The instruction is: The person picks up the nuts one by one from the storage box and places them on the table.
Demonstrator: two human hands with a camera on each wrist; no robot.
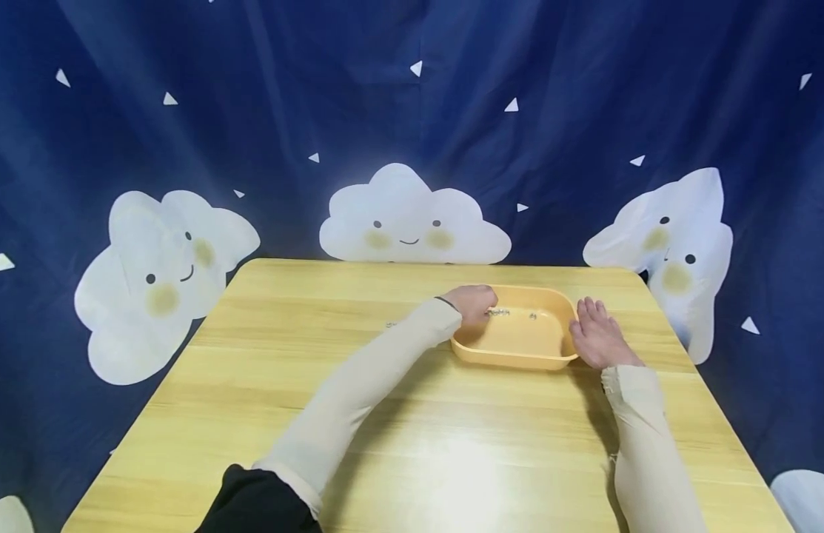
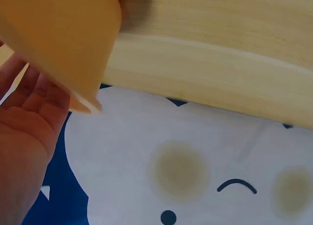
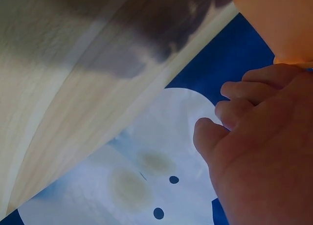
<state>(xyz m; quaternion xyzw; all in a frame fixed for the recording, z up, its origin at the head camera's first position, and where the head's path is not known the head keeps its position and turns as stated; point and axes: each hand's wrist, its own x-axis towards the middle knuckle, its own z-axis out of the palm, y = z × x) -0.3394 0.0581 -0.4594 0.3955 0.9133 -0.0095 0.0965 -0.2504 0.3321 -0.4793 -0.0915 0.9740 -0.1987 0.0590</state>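
**Orange, round-cornered rectangular tray (image 1: 518, 342) on the pale, wood-grained surface (image 1: 205, 385)**

The tray sits on the far half of the surface, right of its middle, with one of my hands at each end. My left hand (image 1: 474, 302) is over the tray's left end, its fingers bent down past the rim. Seen from the left wrist, the tray's wall hides my fingertips, so I cannot tell whether they grasp anything.

Just beside those fingers, a short row of tiny, shiny, silvery pieces (image 1: 500, 312) lies inside the tray. A single tiny silvery piece (image 1: 533, 316) lies apart from the row, farther right.

My right hand (image 1: 598, 337) is released, its fingers straightened and pointing toward the far edge of the surface, the thumb side against the tray's right end.

More small silvery bits (image 1: 389, 325) lie on the surface left of the tray, just beyond my left forearm; they are too small to make out. Cream-coloured cloth sleeves (image 1: 358, 377) cover my forearms, and behind the surface hangs a dark blue curtain (image 1: 358, 89) printed with white, smiling clouds (image 1: 412, 211).
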